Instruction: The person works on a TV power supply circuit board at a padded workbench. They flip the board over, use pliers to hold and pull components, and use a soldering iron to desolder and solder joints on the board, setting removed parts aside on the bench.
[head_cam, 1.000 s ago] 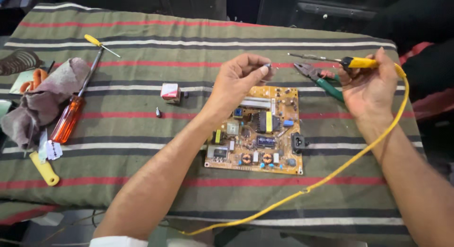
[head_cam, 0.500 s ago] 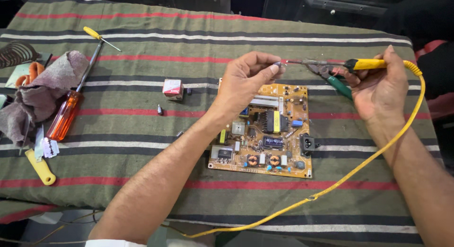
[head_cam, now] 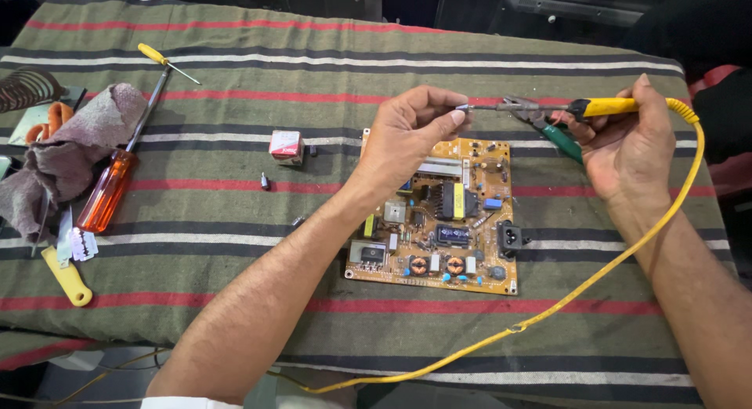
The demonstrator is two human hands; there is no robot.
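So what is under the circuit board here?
The circuit board lies flat on the striped cloth, which shows along its edges. The left hand and forearm cover its upper-left corner. What lies beneath the cloth cannot be seen.

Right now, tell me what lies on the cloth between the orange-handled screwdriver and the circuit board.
In the head view, between the orange-handled screwdriver and the circuit board lie a small red-and-white box and a few tiny loose dark parts on the striped cloth.

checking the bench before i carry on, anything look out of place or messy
Mostly tidy. Oddities: small loose bits lie scattered on the striped cloth left of the circuit board, and the yellow cable trails over the table's near edge.
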